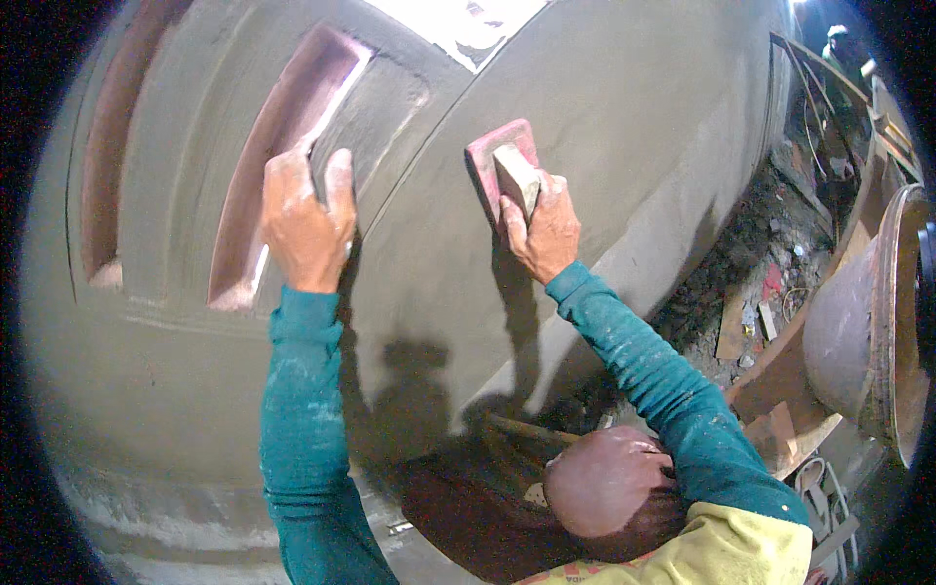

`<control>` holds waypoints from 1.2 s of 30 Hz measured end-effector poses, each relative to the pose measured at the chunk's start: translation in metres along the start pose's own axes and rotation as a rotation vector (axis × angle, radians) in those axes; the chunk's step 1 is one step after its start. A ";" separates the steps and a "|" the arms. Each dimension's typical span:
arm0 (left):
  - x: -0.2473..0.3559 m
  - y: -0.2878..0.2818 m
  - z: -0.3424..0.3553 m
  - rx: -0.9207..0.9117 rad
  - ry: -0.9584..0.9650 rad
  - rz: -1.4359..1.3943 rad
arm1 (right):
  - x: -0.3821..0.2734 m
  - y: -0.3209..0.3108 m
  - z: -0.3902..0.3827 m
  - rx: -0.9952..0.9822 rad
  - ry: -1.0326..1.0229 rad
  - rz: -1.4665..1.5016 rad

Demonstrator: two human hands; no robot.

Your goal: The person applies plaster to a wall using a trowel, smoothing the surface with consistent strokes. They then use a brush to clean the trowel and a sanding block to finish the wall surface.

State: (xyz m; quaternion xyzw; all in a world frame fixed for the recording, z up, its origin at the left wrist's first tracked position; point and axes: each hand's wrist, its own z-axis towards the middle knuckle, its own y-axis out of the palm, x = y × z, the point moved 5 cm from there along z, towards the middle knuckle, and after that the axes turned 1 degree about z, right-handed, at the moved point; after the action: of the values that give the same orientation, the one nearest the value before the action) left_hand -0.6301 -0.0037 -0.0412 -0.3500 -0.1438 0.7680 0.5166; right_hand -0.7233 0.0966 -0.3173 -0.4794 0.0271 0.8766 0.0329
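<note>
My left hand (307, 219) is against the grey plastered wall (634, 117), at the upper edge of a long pinkish recess (244, 239), thumb apart from the fingers, with nothing visible held. A second, similar recess (117, 175) lies farther left. My right hand (541, 229) grips the pale block handle of a pink-edged rectangular float (487, 156), which rests on the smooth plaster right of a scored diagonal groove. Shadows of my head and arms fall below it.
At right are a large round metal basin (838, 331), rubble (751, 302), boards and loose cables. A person (840, 49) is in the far upper right. A rounded brownish object (595, 483) sits below my right arm. A bright opening is at the top.
</note>
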 end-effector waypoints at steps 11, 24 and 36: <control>-0.006 0.005 0.022 -0.190 -0.026 0.112 | 0.052 -0.095 0.221 0.487 -0.015 0.039; 0.015 -0.005 0.036 -0.162 -0.027 0.101 | 0.037 -0.027 -0.027 -0.015 -0.187 -0.139; 0.012 0.003 0.030 -0.144 -0.049 0.110 | -0.015 -0.034 0.076 0.336 -0.298 -0.201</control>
State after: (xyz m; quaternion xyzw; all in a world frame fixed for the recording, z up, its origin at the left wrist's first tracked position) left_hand -0.6558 0.0100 -0.0266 -0.3748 -0.1917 0.7913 0.4434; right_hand -0.7760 0.1365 -0.2639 -0.3329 0.1197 0.9131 0.2029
